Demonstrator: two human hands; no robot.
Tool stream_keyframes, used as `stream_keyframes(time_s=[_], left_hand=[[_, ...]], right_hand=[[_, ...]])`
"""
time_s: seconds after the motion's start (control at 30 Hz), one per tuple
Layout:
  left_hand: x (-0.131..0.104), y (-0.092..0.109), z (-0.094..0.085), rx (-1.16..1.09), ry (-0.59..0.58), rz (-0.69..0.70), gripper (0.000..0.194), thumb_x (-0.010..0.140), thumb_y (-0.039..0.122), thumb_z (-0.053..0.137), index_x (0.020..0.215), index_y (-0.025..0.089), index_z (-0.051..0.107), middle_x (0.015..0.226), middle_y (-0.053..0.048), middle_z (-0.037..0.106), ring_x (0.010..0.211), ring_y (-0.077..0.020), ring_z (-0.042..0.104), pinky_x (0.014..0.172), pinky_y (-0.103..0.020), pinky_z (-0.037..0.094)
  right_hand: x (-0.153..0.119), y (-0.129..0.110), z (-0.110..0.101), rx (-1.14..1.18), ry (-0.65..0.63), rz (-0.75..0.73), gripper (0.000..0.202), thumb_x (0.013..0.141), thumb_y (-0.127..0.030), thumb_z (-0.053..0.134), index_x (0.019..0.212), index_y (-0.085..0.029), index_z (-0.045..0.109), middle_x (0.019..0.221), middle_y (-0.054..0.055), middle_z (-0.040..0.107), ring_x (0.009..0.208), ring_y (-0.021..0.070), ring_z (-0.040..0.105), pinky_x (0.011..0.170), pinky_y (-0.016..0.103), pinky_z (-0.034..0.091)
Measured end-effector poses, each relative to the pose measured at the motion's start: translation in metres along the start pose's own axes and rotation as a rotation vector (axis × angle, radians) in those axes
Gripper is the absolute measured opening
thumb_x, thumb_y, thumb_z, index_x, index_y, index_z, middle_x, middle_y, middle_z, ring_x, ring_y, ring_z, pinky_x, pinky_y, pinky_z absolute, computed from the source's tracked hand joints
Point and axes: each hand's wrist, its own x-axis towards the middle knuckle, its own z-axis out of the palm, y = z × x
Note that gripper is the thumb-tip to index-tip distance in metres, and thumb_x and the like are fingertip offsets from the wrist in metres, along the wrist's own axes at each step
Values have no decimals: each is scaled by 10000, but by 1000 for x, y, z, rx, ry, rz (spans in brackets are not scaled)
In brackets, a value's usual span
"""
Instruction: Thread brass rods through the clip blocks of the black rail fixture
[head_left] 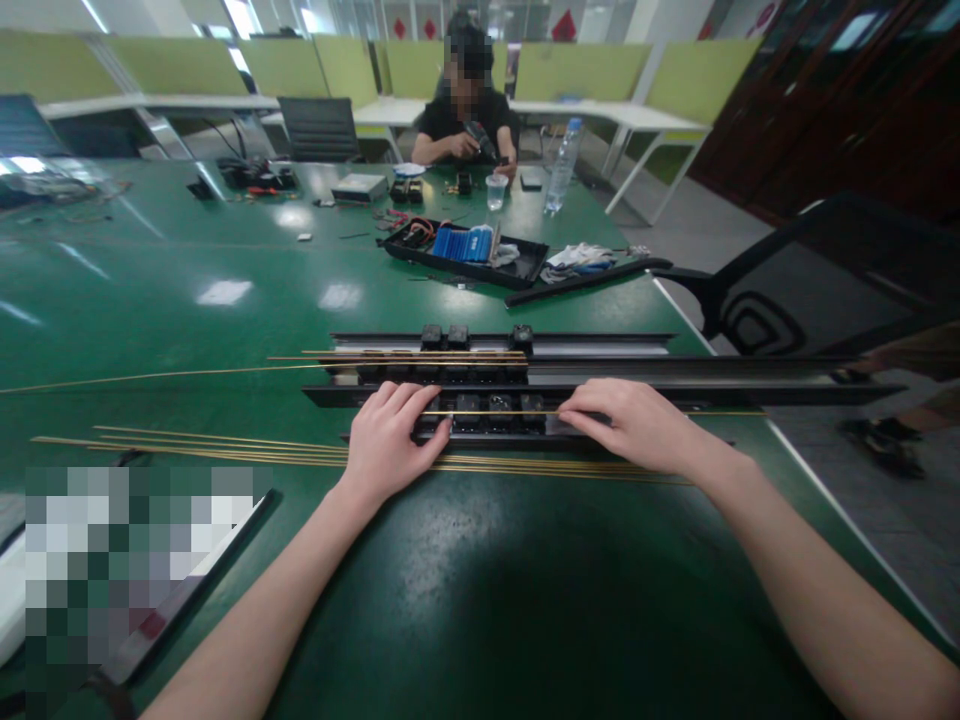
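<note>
Across the green table (480, 580) lie long black rails (795, 393) with several small black blocks (499, 408) set along them. A thin brass-coloured rod (480, 412) runs over the nearest row of blocks. My right hand (626, 420) pinches this rod just right of the blocks, thumb and forefinger together. My left hand (394, 435) rests over the left end of the same row, thumb and fingers apart at the rod; whether it grips anything is hidden. More rods (225, 445) lie in a loose bundle in front of the rails, passing beneath my left wrist.
Beyond the rails sit a black tray (465, 268) with blue items, white gloves (581, 262), a black strip (577, 285), a cup (496, 191) and a bottle (562, 168). A person (469, 110) sits opposite. Chairs stand right (832, 280) and behind (319, 128). A blurred flat object (150, 570) lies left.
</note>
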Motion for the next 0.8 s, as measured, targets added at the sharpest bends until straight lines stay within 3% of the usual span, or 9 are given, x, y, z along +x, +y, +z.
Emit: stream_keyframes(time_s=[0.8], left_hand=[[1, 1, -1, -1, -5, 1, 359, 906, 374, 587, 1222, 211, 635, 1102, -75, 703, 988, -263, 587, 887, -418, 501]], right_hand=[[-10, 18, -14, 15, -39, 55, 295, 978, -387, 519, 913, -230, 761, 960, 46, 766, 857, 213, 696, 775, 334, 516]])
